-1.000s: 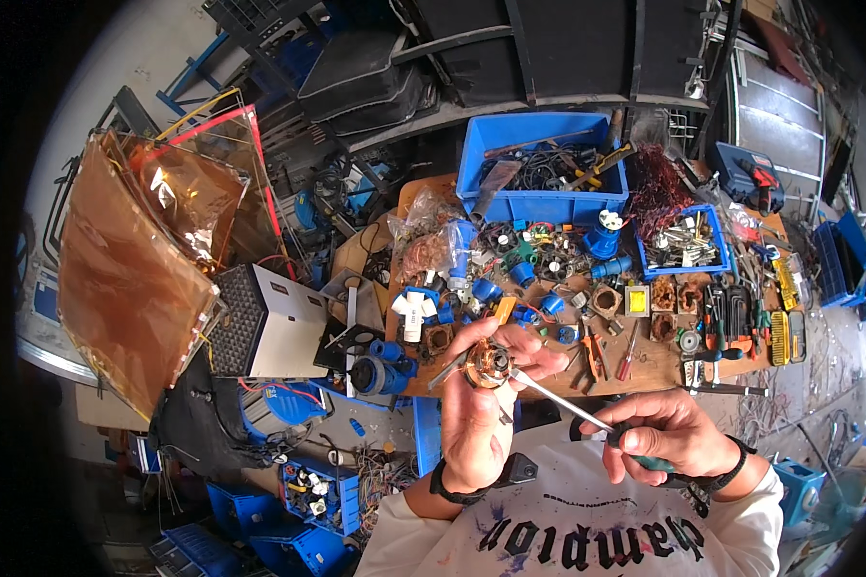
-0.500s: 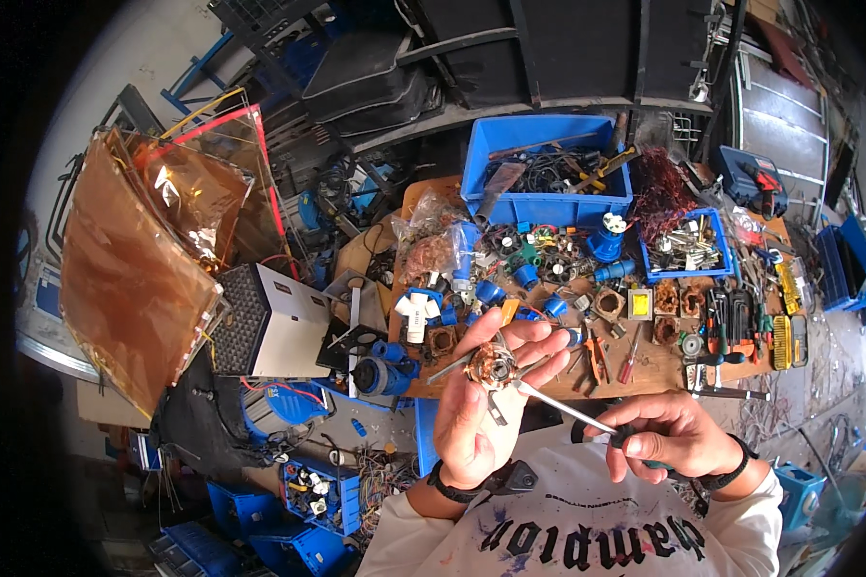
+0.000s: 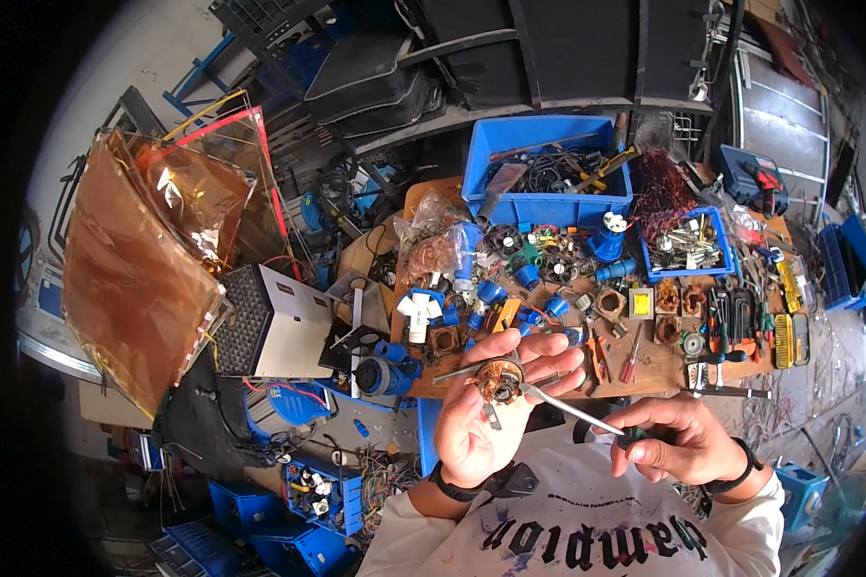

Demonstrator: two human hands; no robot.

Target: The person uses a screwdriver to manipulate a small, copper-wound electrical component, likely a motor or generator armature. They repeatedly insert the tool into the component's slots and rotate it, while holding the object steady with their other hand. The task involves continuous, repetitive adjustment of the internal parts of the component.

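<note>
My left hand (image 3: 476, 438) is palm up, its fingers curled around a small round motor part with copper windings (image 3: 499, 381). A thin metal shaft sticks out beside it over the palm. My right hand (image 3: 678, 438) grips the dark handle of a screwdriver (image 3: 575, 412). Its steel blade points left, and the tip meets the right side of the motor part; whether it touches or just overlaps I cannot tell. Both hands are in front of my chest, at the near edge of the wooden workbench (image 3: 573, 385).
Across the bench lie blue motor housings (image 3: 491, 291), rusty stator cores (image 3: 609, 305), pliers (image 3: 603, 358) and a red-handled screwdriver (image 3: 631, 356). A large blue crate (image 3: 548, 209) of cables and a smaller blue tray (image 3: 731, 252) stand behind. Left are a white-and-grey box (image 3: 293, 332) and amber sheets (image 3: 135, 279).
The motor part has turned in my left hand, so more of its copper windings face up. The right hand and screwdriver have shifted slightly.
</note>
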